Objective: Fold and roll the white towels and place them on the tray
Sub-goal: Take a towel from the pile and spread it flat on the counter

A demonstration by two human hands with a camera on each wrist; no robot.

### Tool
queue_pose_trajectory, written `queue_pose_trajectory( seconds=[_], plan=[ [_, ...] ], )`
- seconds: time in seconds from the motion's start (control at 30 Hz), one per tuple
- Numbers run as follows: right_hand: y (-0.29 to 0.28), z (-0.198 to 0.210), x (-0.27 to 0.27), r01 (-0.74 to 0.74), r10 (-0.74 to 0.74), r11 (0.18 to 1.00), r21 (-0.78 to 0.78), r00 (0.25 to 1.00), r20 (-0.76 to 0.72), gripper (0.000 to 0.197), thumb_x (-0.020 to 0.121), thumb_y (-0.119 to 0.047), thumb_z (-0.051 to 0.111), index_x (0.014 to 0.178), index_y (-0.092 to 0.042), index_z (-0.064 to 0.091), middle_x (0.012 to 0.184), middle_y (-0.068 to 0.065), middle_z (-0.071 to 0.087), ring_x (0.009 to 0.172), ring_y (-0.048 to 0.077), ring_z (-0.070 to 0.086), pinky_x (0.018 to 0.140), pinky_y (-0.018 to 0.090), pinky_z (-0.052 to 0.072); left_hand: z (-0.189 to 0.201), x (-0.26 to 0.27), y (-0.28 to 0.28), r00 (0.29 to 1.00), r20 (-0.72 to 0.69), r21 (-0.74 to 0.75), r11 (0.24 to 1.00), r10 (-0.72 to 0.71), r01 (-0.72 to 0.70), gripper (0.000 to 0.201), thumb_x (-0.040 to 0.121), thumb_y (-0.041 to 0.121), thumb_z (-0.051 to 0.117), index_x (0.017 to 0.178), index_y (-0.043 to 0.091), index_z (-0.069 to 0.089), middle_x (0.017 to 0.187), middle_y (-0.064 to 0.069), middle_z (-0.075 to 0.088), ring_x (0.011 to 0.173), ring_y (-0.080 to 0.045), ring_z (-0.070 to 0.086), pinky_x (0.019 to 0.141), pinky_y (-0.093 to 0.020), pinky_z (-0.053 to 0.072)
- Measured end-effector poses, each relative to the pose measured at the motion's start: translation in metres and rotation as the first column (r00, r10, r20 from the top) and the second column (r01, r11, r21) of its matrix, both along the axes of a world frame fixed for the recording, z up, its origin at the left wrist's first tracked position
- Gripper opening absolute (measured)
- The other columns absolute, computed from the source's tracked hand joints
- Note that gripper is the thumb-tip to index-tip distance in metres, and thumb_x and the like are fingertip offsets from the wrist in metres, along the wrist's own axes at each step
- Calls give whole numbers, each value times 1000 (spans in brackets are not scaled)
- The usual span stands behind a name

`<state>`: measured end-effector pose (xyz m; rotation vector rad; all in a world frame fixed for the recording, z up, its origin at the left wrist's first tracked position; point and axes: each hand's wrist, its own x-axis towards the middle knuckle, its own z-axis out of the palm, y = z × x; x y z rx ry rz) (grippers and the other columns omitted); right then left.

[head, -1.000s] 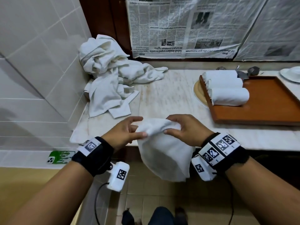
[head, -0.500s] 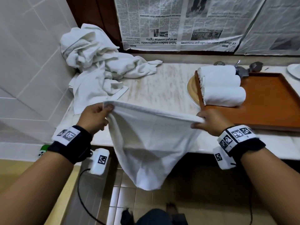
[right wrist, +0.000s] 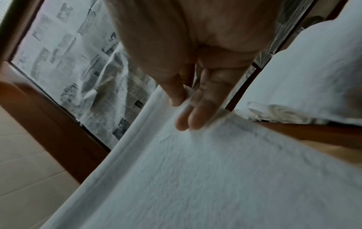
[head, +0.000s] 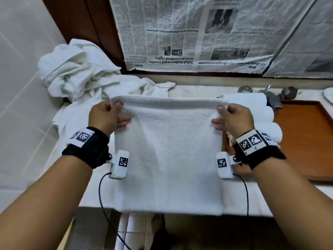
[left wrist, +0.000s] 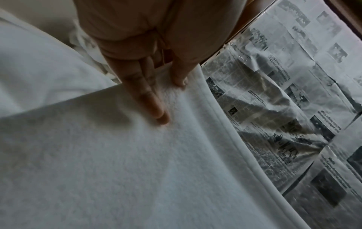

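1. Spread towel [head: 167, 150] now flat over the counter [head: 194, 91] at centre, no longer dangling off the front edge as half a second ago.
2. Tray [head: 302, 141] at 3 o'clock, already carrying rolled towels [head: 248, 100].
3. Left hand [head: 106, 116] and right hand [head: 234, 120] each pinching a far corner.
4. Risk: uneven tension skewing the fold; near hem sliding off the edge.
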<state>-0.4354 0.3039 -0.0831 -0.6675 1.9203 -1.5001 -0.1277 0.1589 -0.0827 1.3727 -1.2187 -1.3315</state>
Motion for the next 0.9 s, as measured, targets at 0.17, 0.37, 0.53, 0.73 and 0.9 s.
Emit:
queue_pose_trajectory(
  seconds=[0.17, 0.37, 0.53, 0.73, 0.9],
  plan=[
    [-95, -18, -18, 116, -108, 991, 70, 989, -101, 21, 89, -25, 66, 69, -23, 62, 71, 1, 68, 85, 31, 73, 80, 47, 59, -44, -34, -92, 934, 357, -77, 995, -36, 68, 29, 93, 43, 56, 108, 19, 60, 107, -15, 69, 97, -33, 69, 86, -47, 56],
    [-121, -128, 35, -258, 643, 591, 765, 723, -253, 116, 81, -59, 68, 154, -31, -18, 160, 5, -28, 150, 32, -13, 120, 52, 9, -134, -56, -73, 259, 788, 292, 710, -558, 641, 122, 80, 58, 69, 152, 19, -22, 150, -17, -42, 143, -31, -29, 121, -41, 1],
    [-116, -163, 46, -205, 733, 455, 867, 639, -234, 118, 71, -86, 50, 149, -41, -25, 153, -2, -43, 144, 28, -34, 111, 65, -12, -154, -47, -78, 15, 828, 420, 637, -560, 646, 118, 78, 77, 53, 152, 24, -22, 154, -15, -37, 146, -36, -25, 119, -51, -2],
    [-122, -161, 44, -205, 734, 446, 871, 640, -225, 119, 67, -88, 50, 149, -43, -24, 151, -4, -45, 143, 26, -35, 111, 64, -14, -152, -49, -73, -47, 813, 484, 630, -580, 608, 126, 74, 79, 55, 150, 22, -27, 152, -14, -40, 146, -33, -27, 119, -49, -1],
    [-120, -158, 47, -193, 738, 445, 874, 631, -237, 115, 69, -88, 48, 149, -43, -23, 153, -3, -43, 144, 26, -34, 112, 63, -15, -145, -44, -69, -76, 813, 507, 637, -577, 581, 128, 73, 81, 55, 151, 19, -27, 153, -12, -39, 147, -29, -24, 120, -50, 3]
  ],
)
